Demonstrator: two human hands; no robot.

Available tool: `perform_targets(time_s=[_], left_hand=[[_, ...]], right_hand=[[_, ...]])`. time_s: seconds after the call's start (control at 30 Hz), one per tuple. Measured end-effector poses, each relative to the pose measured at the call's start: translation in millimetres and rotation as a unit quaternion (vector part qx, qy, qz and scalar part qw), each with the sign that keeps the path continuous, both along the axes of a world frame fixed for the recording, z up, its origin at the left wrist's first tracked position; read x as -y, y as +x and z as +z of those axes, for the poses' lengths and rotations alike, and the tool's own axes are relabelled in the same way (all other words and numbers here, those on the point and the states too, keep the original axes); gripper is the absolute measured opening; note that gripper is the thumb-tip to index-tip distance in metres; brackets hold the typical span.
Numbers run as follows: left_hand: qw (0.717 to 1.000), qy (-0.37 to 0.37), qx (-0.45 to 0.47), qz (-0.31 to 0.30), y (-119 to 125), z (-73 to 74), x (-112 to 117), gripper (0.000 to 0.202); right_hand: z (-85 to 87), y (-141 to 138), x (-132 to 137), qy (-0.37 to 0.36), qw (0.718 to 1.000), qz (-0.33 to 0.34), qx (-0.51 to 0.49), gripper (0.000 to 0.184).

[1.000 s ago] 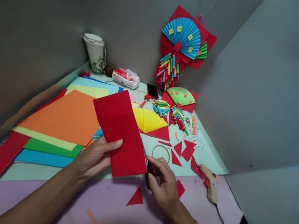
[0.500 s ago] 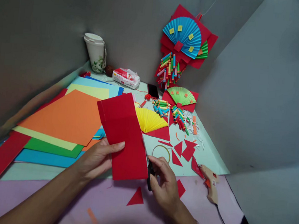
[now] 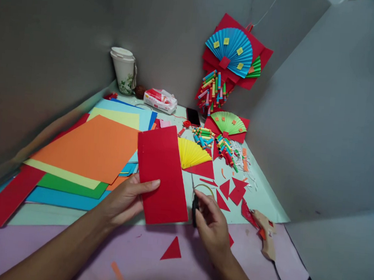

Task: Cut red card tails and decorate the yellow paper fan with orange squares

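My left hand [image 3: 133, 198] pinches the left side of a red paper sheet [image 3: 165, 168], thumb on its front face and fingers behind. The sheet is held up over the front of the table. Just right of its edge, my right hand [image 3: 211, 219] grips a pair of scissors [image 3: 195, 207] with black handles. The scissors' blades point away from me and stand apart from the paper. Behind the sheet lies a yellow folded paper fan [image 3: 192, 153], partly covered by it. A red paper triangle [image 3: 172, 249] rests on the table below.
Coloured paper sheets [image 3: 85, 149] are piled at left. A glue gun [image 3: 266, 234] with a cord lies right, near red scraps [image 3: 237, 191]. Behind are a white cup [image 3: 123, 72], a tissue pack [image 3: 160, 100], a phone [image 3: 193, 116], small paper rolls [image 3: 226, 151] and a hanging fan decoration [image 3: 231, 53].
The scissors have come away from the paper's right edge, leaving a gap. The red sheet has turned a little more upright and shifted right. The camera view has shifted slightly.
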State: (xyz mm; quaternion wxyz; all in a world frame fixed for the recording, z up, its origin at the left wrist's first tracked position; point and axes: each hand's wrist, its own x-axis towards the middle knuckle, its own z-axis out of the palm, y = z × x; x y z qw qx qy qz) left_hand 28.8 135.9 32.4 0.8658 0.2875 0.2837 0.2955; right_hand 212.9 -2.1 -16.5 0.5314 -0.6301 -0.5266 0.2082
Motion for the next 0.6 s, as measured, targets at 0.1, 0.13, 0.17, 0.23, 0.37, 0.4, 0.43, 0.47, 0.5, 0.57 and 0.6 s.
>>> perform_targets(time_s=[0.1, 0.13, 0.17, 0.23, 0.37, 0.4, 0.43, 0.47, 0.5, 0.57, 0.6], left_hand=[[0.999, 0.032, -0.033, 0.001, -1.0, 0.1, -2.1, 0.046], [0.998, 0.043, -0.046, 0.0, -1.8, -0.4, -2.6, 0.047], [0.997, 0.053, -0.058, -0.004, -2.8, -0.9, -2.6, 0.048], [0.995, 0.066, -0.074, -0.019, -4.9, -1.5, -1.6, 0.047], [0.993, 0.063, -0.086, -0.048, -6.5, 1.1, 3.9, 0.038], [0.993, 0.059, -0.089, -0.047, -6.0, 2.1, 5.6, 0.036], [0.993, 0.056, -0.093, -0.047, -5.2, 2.9, 7.2, 0.035], [0.993, 0.056, -0.096, -0.046, -4.0, 3.4, 8.8, 0.034], [0.993, 0.058, -0.097, -0.045, -2.5, 3.5, 10.3, 0.033], [0.993, 0.06, -0.091, -0.039, 1.0, 2.6, 13.2, 0.031], [0.994, 0.06, -0.082, -0.031, 2.9, 1.7, 14.3, 0.032]], right_hand=[[-4.3, 12.4, -4.0, -0.05, 0.997, -0.059, 0.019, 0.044], [-5.0, 15.6, -5.0, -0.06, 0.995, -0.075, 0.03, 0.045], [-4.9, 18.0, -5.7, -0.065, 0.993, -0.087, 0.037, 0.046], [-1.8, 20.1, -6.2, -0.064, 0.993, -0.1, 0.013, 0.046], [13.3, 17.3, -6.0, -0.039, 0.972, -0.081, -0.218, 0.044], [16.8, 15.6, -6.1, -0.028, 0.957, -0.063, -0.282, 0.046], [19.2, 13.3, -6.3, -0.013, 0.942, -0.044, -0.333, 0.048], [20.5, 10.2, -6.6, 0.001, 0.929, -0.029, -0.368, 0.05], [20.6, 6.2, -7.0, 0.011, 0.922, -0.019, -0.387, 0.052], [17.8, -5.1, -7.4, 0.009, 0.92, -0.012, -0.391, 0.06], [15.8, -11.9, -7.6, -0.004, 0.924, -0.011, -0.383, 0.066]])
